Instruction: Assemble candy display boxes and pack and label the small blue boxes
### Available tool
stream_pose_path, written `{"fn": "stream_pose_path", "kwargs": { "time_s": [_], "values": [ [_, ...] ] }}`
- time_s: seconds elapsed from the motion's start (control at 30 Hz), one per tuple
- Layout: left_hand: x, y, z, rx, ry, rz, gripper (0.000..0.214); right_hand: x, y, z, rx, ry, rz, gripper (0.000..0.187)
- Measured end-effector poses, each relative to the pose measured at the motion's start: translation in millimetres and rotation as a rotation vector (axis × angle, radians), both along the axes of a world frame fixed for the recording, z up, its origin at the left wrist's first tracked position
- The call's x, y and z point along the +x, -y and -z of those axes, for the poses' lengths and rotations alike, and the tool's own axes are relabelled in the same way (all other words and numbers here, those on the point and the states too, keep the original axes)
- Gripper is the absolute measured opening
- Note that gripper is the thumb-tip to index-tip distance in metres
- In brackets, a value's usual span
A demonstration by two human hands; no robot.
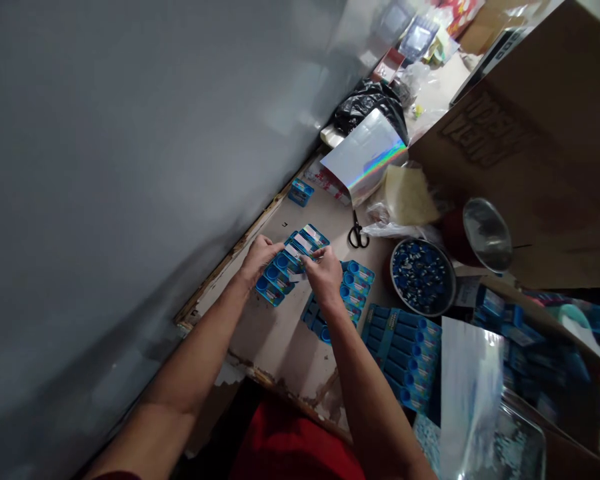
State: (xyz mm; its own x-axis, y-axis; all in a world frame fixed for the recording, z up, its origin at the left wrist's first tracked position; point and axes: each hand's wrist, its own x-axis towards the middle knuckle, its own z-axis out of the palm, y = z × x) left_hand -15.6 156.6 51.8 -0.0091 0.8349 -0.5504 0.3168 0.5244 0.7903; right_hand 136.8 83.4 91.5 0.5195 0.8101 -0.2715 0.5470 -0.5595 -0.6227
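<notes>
A row of blue cards [274, 285] with round blue parts and pale strips lies on the table. My left hand [261, 257] is at the row's wall side, thumb and fingers closed on the edge of one blue card. Over the opposite side, my right hand [324, 275] has its fingertips pinched together; what they hold is too small to make out. A small white strip [297, 277] shows just below those fingertips. Under my right forearm lies a second group of blue cards [356, 283], partly hidden by the arm.
Black scissors [359, 237] lie beyond the cards. To the right stand a bowl of small blue and white pieces [423, 277], blue packs in rows [405, 350], a silvery sheet [470, 393] and a large cardboard box [540, 147]. A grey wall [130, 133] borders the left.
</notes>
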Motion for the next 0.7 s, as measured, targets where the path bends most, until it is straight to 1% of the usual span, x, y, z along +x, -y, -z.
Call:
{"fn": "stream_pose_path", "kwargs": {
  "time_s": [0.03, 0.1, 0.17, 0.2, 0.23, 0.27, 0.33, 0.37, 0.4, 0.43, 0.5, 0.57, 0.63, 0.7],
  "values": [
    [-2.8, -3.1, -0.7, 0.067, -0.088, 0.007, 0.039, 0.8, 1.7, -1.4, 0.042, -0.054, 0.020, 0.027],
    [-10.8, -5.6, -6.8, 0.251, -0.232, 0.014, 0.045, 1.1, 4.2, -5.8, 0.140, -0.176, 0.074, 0.029],
    [-19.2, 1.8, -19.2, 0.428, -0.299, -0.008, 0.039, -0.4, 4.5, -11.8, 0.220, -0.284, 0.122, 0.034],
    [-22.7, 9.9, -27.0, 0.469, -0.283, -0.011, 0.033, -1.8, 3.9, -15.2, 0.252, -0.327, 0.140, 0.035],
    [-25.2, 20.7, -35.1, 0.459, -0.220, -0.001, 0.031, -3.6, 2.9, -18.6, 0.277, -0.364, 0.153, 0.036],
    [-26.7, 33.2, -42.8, 0.397, -0.111, 0.015, 0.034, -5.7, 1.8, -21.8, 0.298, -0.391, 0.161, 0.037],
    [-26.5, 59.4, -54.9, 0.169, 0.196, 0.026, 0.053, -10.7, -0.2, -27.2, 0.321, -0.423, 0.170, 0.039],
    [-25.0, 71.0, -58.7, 0.051, 0.351, 0.009, 0.060, -13.3, -0.9, -29.3, 0.324, -0.431, 0.169, 0.039],
    [-22.9, 80.4, -61.0, -0.046, 0.477, -0.025, 0.064, -15.9, -1.2, -31.1, 0.323, -0.434, 0.167, 0.040],
    [-20.6, 87.3, -61.9, -0.107, 0.565, -0.068, 0.063, -18.3, -1.0, -32.7, 0.322, -0.436, 0.163, 0.041],
    [-16.7, 93.6, -61.0, -0.143, 0.623, -0.154, 0.056, -21.8, 1.0, -35.9, 0.317, -0.456, 0.156, 0.042],
    [-16.6, 92.1, -59.0, -0.131, 0.595, -0.213, 0.051, -23.2, 6.0, -39.7, 0.300, -0.520, 0.146, 0.043],
    [-21.6, 86.4, -58.1, -0.107, 0.551, -0.226, 0.050, -22.6, 13.9, -43.4, 0.256, -0.647, 0.116, 0.043],
    [-30.5, 78.9, -58.0, -0.070, 0.493, -0.197, 0.048, -21.8, 23.2, -44.7, 0.192, -0.790, 0.083, 0.047]
  ]
}}
